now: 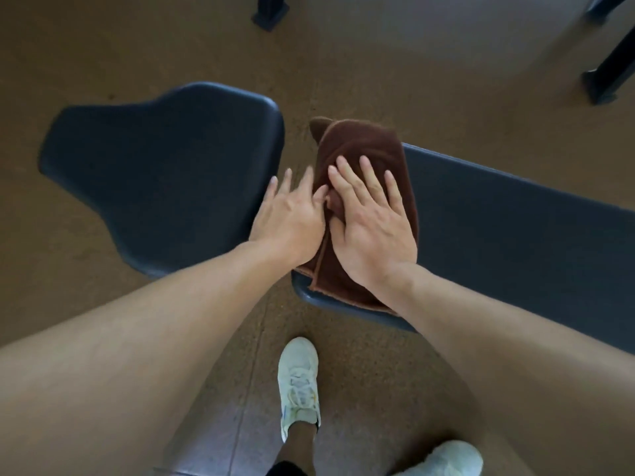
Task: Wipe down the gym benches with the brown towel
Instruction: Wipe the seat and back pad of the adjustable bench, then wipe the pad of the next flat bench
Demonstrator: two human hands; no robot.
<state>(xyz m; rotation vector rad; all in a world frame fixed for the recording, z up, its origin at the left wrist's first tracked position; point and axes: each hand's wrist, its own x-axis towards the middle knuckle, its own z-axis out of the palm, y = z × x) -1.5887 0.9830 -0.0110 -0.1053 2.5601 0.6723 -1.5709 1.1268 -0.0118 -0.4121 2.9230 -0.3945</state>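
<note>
Brown speckled gym flooring (103, 46) surrounds two dark blue pads seen from above. At left, the wide seat pad (165, 173) lies bare, separated by a narrow gap of floor from the long bench pad (515, 235) running off to the right. The left hand (288, 214) spreads flat, fingers straight, across that gap — its thumb side touching the brown towel (360, 142). The towel lies folded on the long pad's near end, its long axis across the pad, its far corner overhanging the edge. The right hand (371, 225) presses flat on it, fingers extended. White sneakers (299, 386) stand below.
</note>
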